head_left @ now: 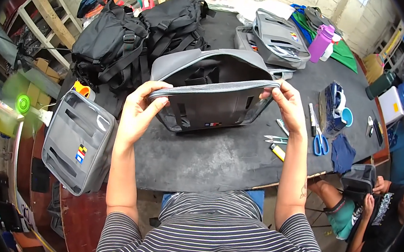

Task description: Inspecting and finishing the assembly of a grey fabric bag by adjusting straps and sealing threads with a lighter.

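Note:
A grey zippered bag [199,107] stands on the dark work table, its top gaping and black straps visible inside. My left hand [142,102] pinches the left corner of the front zipper edge between thumb and fingers. At the opposite corner, my right hand [287,104] grips the same edge. The front panel faces me and carries slots, clear plastic parts and a small coloured flag patch. Left of my left forearm, a similar grey bag [72,138] lies at the table's edge, overhanging it.
Black backpacks [117,45] are heaped at the back left, and more grey bags [278,38] at the back right beside a purple bottle [321,44]. Blue-handled scissors [321,143], thread snips [276,139] and a yellow lighter [278,152] lie right. A seated person [378,216] handles a dark bag.

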`<move>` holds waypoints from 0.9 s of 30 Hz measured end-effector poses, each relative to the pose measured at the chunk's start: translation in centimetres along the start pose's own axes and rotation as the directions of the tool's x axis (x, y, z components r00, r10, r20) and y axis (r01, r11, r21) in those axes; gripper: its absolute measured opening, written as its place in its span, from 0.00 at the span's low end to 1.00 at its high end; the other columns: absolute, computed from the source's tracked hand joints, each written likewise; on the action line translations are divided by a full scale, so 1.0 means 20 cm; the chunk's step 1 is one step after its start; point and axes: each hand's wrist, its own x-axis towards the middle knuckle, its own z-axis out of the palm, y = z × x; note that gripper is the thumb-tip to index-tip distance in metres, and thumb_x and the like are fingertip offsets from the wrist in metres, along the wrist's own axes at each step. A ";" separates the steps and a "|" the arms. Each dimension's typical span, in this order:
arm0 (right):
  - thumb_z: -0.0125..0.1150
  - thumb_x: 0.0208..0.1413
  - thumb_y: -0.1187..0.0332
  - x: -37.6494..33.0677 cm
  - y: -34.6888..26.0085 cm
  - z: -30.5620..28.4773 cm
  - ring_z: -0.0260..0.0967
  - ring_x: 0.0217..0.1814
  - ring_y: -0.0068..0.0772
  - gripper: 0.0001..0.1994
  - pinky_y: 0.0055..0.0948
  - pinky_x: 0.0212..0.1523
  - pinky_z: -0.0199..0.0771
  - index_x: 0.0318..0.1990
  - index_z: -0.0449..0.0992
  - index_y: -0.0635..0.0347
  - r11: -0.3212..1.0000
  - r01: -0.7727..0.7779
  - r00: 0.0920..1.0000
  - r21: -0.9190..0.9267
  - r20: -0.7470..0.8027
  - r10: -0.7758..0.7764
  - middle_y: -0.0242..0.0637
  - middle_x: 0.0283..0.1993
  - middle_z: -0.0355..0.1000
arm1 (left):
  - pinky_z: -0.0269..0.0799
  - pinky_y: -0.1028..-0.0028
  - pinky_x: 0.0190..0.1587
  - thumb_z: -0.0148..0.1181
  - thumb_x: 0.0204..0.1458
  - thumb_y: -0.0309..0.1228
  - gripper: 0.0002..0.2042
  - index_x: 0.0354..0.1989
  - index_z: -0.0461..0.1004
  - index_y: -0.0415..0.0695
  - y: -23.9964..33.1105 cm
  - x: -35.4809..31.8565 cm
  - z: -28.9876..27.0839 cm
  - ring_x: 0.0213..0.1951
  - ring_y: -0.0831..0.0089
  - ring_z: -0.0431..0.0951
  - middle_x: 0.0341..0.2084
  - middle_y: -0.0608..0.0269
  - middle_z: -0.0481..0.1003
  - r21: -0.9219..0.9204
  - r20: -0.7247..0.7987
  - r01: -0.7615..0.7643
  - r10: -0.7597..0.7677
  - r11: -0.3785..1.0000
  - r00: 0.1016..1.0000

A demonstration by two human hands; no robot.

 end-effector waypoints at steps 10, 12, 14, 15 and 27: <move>0.65 0.52 0.70 -0.01 -0.09 0.15 0.65 0.43 0.17 0.16 0.21 0.47 0.66 0.48 0.73 0.59 0.982 0.170 0.984 -0.078 -0.049 -0.174 0.28 0.40 0.69 | 0.69 0.76 0.41 0.64 0.47 0.24 0.12 0.41 0.77 0.42 0.10 -0.01 0.08 0.38 0.75 0.73 0.35 0.64 0.73 0.392 -0.058 -0.203 0.244 0.897 0.968; 0.65 0.51 0.70 0.00 -0.07 0.14 0.64 0.42 0.17 0.11 0.19 0.43 0.64 0.42 0.75 0.59 0.953 0.150 0.985 -0.262 -0.047 -0.168 0.27 0.38 0.70 | 0.69 0.75 0.41 0.62 0.48 0.23 0.06 0.36 0.77 0.39 0.10 0.00 0.10 0.36 0.71 0.75 0.31 0.62 0.73 0.468 -0.035 -0.252 0.303 0.847 0.953; 0.61 0.55 0.69 0.02 -0.08 0.13 0.64 0.37 0.16 0.08 0.18 0.40 0.64 0.38 0.76 0.63 0.904 0.184 0.977 -0.386 -0.028 -0.211 0.27 0.37 0.68 | 0.69 0.76 0.40 0.61 0.49 0.22 0.05 0.35 0.78 0.38 0.09 0.02 0.10 0.35 0.71 0.75 0.30 0.62 0.74 0.495 -0.064 -0.215 0.281 0.842 0.957; 0.60 0.55 0.69 0.03 -0.06 0.14 0.64 0.38 0.16 0.07 0.19 0.40 0.63 0.38 0.76 0.63 0.904 0.190 0.975 -0.383 -0.034 -0.219 0.27 0.36 0.68 | 0.69 0.77 0.39 0.60 0.50 0.22 0.05 0.35 0.77 0.37 0.06 0.02 0.10 0.33 0.74 0.75 0.28 0.62 0.75 0.475 -0.087 -0.194 0.265 0.858 0.960; 0.56 0.60 0.67 0.03 -0.05 0.16 0.63 0.37 0.18 0.08 0.20 0.41 0.63 0.37 0.78 0.62 0.945 0.171 0.975 -0.279 -0.092 -0.204 0.26 0.32 0.68 | 0.66 0.80 0.33 0.58 0.51 0.22 0.03 0.32 0.73 0.34 0.10 0.00 0.12 0.28 0.81 0.70 0.24 0.63 0.73 0.523 -0.068 -0.126 0.189 0.843 0.980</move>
